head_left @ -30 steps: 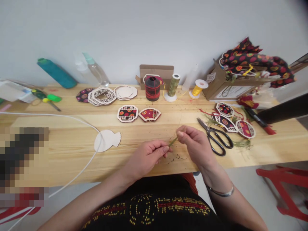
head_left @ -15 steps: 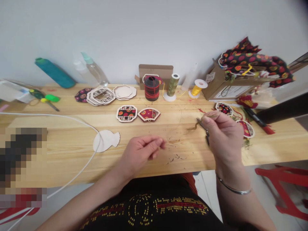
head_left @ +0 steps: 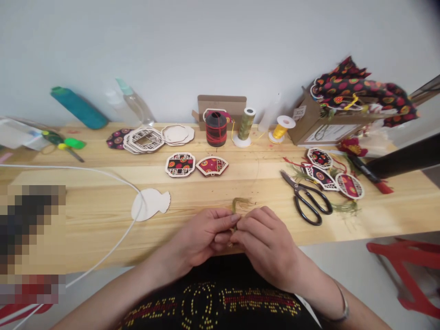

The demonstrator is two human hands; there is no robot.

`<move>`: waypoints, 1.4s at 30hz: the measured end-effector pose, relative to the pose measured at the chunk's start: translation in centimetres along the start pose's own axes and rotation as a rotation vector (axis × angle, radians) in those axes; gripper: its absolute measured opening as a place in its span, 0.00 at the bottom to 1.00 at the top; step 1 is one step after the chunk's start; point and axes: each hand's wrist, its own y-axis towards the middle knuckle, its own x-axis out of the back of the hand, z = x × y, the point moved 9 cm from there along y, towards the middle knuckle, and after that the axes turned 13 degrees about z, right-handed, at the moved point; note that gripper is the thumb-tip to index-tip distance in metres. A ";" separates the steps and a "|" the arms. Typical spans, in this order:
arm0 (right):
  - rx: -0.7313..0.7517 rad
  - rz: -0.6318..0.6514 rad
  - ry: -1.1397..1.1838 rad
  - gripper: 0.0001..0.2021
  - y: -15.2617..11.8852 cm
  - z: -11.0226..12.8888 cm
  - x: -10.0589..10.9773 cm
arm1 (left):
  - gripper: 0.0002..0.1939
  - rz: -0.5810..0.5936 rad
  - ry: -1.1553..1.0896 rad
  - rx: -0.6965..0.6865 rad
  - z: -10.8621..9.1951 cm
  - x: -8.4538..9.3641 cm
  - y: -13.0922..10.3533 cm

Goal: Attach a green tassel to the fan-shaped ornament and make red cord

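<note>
An olive-green thread tassel [head_left: 235,204] is pinched between my two hands near the table's front edge, its loose strands bent over to the right at the top. My left hand [head_left: 203,234] grips it from the left with thumb and fingers. Closed on the same tassel from the right is my right hand [head_left: 267,238], which hides the lower part. Black-handled scissors [head_left: 298,188] lie to the right of my hands. Beyond my hands are an octagonal ornament [head_left: 180,165] and a fan-shaped ornament [head_left: 212,165], both fabric-backed.
A white vase-shaped piece [head_left: 150,204] lies left, crossed by a white cable [head_left: 113,171]. Along the back stand a red-and-black spool [head_left: 216,128], a green thread spool [head_left: 245,127] and a yellow spool [head_left: 282,129]. Finished ornaments [head_left: 348,185] and a cardboard box [head_left: 302,120] are at right.
My right hand has come from above the scissors to the middle, bringing the tassel to my left hand. Both hands now hold it, and the scissors are uncovered.
</note>
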 end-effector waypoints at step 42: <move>-0.527 0.029 0.328 0.17 0.7 -8.6 0.2 | 0.09 -0.352 0.182 -0.219 -3.7 2.6 -1.7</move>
